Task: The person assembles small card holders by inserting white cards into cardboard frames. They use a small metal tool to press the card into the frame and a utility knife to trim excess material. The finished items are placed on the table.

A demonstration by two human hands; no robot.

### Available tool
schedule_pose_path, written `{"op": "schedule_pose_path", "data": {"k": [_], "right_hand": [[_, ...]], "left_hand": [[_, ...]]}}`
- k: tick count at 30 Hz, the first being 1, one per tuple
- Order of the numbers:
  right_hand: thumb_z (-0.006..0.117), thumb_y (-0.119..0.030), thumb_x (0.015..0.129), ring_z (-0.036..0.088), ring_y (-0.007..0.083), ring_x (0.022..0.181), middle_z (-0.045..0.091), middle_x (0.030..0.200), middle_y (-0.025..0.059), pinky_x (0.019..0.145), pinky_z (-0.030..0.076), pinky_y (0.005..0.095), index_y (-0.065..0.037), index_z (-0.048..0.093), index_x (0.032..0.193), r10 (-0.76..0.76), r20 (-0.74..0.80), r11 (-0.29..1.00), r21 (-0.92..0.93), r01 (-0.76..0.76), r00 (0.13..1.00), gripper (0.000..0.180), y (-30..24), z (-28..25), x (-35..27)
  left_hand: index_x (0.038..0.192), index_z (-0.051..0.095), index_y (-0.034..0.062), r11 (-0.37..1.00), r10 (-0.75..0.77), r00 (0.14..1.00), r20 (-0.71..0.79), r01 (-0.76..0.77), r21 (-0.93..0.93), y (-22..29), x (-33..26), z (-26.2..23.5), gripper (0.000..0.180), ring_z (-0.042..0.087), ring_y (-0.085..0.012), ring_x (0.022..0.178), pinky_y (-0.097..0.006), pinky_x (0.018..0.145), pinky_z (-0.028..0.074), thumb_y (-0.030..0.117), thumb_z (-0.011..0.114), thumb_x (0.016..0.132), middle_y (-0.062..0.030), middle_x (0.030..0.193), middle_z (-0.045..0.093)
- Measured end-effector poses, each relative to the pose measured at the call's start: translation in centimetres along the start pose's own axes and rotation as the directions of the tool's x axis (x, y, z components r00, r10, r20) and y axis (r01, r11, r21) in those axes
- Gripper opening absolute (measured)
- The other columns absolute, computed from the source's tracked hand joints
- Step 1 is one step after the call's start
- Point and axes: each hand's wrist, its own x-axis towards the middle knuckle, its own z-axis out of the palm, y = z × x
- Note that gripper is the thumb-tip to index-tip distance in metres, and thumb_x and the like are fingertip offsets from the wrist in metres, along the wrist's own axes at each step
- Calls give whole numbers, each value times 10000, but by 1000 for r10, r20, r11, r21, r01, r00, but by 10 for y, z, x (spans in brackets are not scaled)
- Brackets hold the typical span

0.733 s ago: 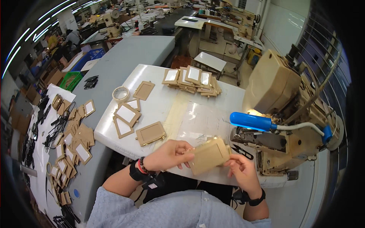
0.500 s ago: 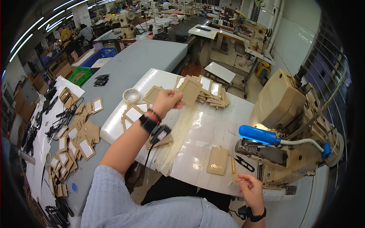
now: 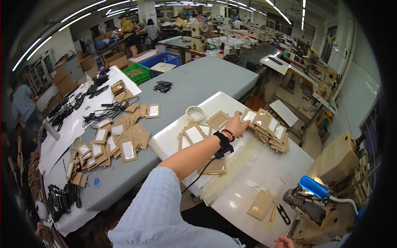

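Observation:
My left hand (image 3: 236,125) reaches out over the white table to the near left edge of a pile of tan card holders (image 3: 271,128), several showing white windows. Its thumb and fingers are apart beside a windowed card holder (image 3: 249,115), and I see nothing gripped. My right hand (image 3: 284,242) shows only in part at the lower edge, its fingers mostly cut off. Near it lie a single tan card holder (image 3: 260,205) with gold print, a thin tool with a wooden-coloured handle (image 3: 273,213) and black thread snips (image 3: 283,214).
A sewing machine (image 3: 337,159) with a blue lamp (image 3: 314,187) stands at the right. A tape roll (image 3: 194,113) sits by more card holders. On the grey table (image 3: 186,80) lie a heap of holders (image 3: 134,138) and black cables (image 3: 111,109). Other people are at the far left.
The view has swung left. My left hand held a tan card holder raised above the table; now its fingers are apart at the pile. My right hand sits lower, mostly out of view.

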Motion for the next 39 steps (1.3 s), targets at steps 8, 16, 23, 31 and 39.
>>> {"op": "schedule_pose_path", "data": {"k": [8,16,23,31,39], "right_hand": [[560,-81,954,488,44,677,649,935,46,607,401,188,3,603,1141,-18,56,1000,21,17,998,209,-13,13,10],[579,-117,952,514,54,674,600,775,8,621,425,206,-3,629,1130,-54,122,992,-110,68,991,218,-16,31,24],[596,-105,939,534,69,710,629,854,26,648,440,215,11,638,1122,-55,108,993,-99,66,993,221,-29,53,13],[598,-117,945,524,44,694,614,846,-20,603,415,193,-5,630,1124,31,153,999,-15,-29,988,214,-25,66,18],[598,-129,950,524,38,699,640,915,-3,601,415,186,-9,625,1136,71,137,997,-40,-66,988,223,-11,71,17]], "left_hand": [[1053,653,35,609,-2,874,-486,386,693,-116,-48,-266,322,654,-368,932,-457,817,526,241,654,806,-201,1002,677],[1281,525,192,245,-145,818,-556,574,781,-206,-143,-441,390,424,-308,1304,-553,1013,363,192,564,894,-89,1296,569],[1456,303,296,155,-333,861,-384,452,879,-214,-143,-456,895,181,-293,1444,-643,1117,175,349,808,719,-42,1500,348],[1510,110,336,248,-431,848,-309,441,863,-222,-143,-488,1200,254,-343,1410,-647,1093,230,250,887,599,-117,1489,345],[1516,65,308,-85,-403,892,-205,186,979,-214,-82,-472,1534,128,-332,1457,-657,1083,231,256,978,284,-52,1600,80]]}}
